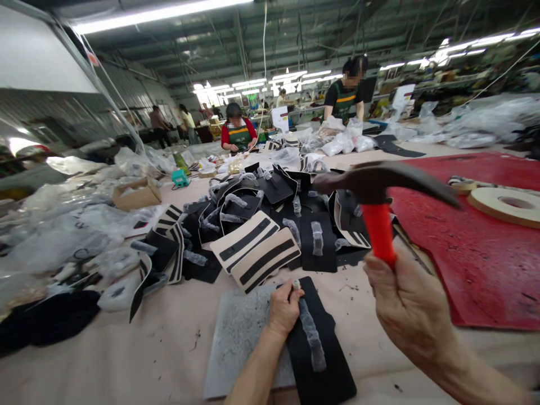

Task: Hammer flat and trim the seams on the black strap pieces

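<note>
My right hand (405, 306) is closed round the red handle of a hammer (377, 194), raised above the table with its dark head pointing left. My left hand (283, 308) pinches a small upright punch-like tool (296, 284) at the top end of a black flat piece (323, 351). That piece carries a strip of clear plastic wrap down its middle. It lies partly on a grey slab (236, 337) near the table's front edge.
A heap of black and beige striped flat pieces (257, 225) fills the table's middle. A red mat (485, 247) with tape rolls (506, 205) lies right. Plastic bags (63, 236) and a cardboard box (135, 196) crowd the left. Two people in aprons work at the far end.
</note>
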`<control>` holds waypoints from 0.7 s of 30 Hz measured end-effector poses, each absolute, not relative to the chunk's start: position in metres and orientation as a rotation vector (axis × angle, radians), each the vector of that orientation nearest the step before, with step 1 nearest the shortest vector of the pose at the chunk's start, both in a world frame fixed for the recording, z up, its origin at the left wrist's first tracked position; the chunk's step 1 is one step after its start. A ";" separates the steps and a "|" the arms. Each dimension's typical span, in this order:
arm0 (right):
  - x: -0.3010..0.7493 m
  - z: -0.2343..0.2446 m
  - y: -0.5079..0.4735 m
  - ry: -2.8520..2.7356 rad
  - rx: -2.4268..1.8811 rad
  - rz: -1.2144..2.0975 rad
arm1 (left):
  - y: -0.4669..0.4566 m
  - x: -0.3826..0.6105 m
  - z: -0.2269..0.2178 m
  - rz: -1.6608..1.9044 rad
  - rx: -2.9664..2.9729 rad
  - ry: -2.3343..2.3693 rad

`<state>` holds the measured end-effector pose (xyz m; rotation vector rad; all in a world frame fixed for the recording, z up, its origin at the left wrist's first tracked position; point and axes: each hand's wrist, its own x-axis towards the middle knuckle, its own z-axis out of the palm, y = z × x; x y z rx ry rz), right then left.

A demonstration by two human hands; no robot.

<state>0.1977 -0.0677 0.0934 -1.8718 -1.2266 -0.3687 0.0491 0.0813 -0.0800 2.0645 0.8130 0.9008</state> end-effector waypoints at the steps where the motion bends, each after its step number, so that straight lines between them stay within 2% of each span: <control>1: 0.195 0.087 -0.069 -1.224 -1.862 -0.367 | 0.082 0.049 -0.080 0.898 2.064 0.816; 6: 0.204 0.028 -0.086 -1.652 -2.220 0.069 | 0.082 0.049 -0.081 0.889 2.084 0.800; 13: 0.260 -0.032 -0.113 -1.333 -2.482 0.430 | 0.081 0.050 -0.080 0.922 2.031 0.801; 15: 0.267 -0.051 -0.117 -1.314 -2.564 0.352 | 0.082 0.050 -0.080 0.927 2.033 0.804; 17: 0.259 -0.059 -0.114 -1.380 -2.528 0.100 | 0.082 0.050 -0.081 0.939 2.037 0.811; 19: 0.237 -0.053 -0.104 -1.557 -2.310 -0.077 | 0.081 0.050 -0.080 0.938 2.042 0.822; 21: 0.208 -0.038 -0.090 -1.834 -2.036 -0.013 | 0.081 0.050 -0.080 0.932 2.040 0.837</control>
